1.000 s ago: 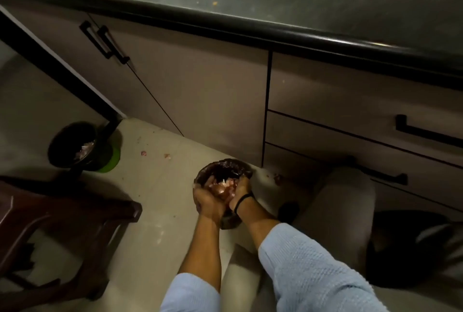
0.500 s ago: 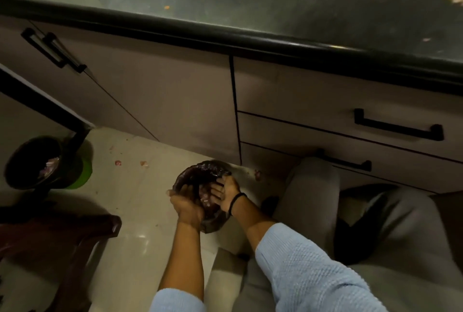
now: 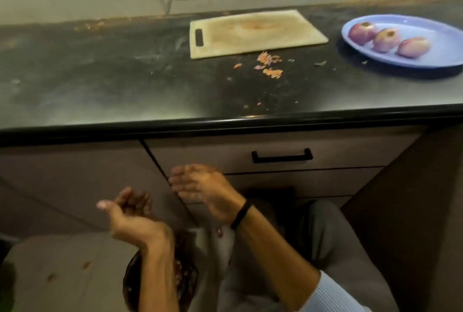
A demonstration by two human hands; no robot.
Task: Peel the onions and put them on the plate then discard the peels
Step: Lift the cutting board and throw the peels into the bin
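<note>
- The dark countertop (image 3: pixel 100 81) runs across the far half of the scene; it is smeared and carries crumbs of skin, so the clearing up looks unfinished.
- The cutting board (image 3: pixel 255 33) lies at the far middle, bare apart from stains.
- The blue plate (image 3: pixel 438 43) sits at the far right and holds the three peeled onions (image 3: pixel 385 39) in a row. No unpeeled onion is in view, so peeling and plating look done.
- The bin (image 3: pixel 129 286) stands on the floor at the near middle, partly hidden by the forearms, with reddish peels inside: most of the discarding appears done.
- The left hand (image 3: pixel 127 214) and the right hand (image 3: pixel 200 191) hang apart above the bin, below the counter edge. The right has its fingers fairly straight; the left is loosely curled, with nothing visible in it.
- A small cluster of peel scraps (image 3: pixel 269 59) lies just near of the board, and flecks (image 3: pixel 86 264) lie on the floor left of the bin. These are likely what is left.
</note>
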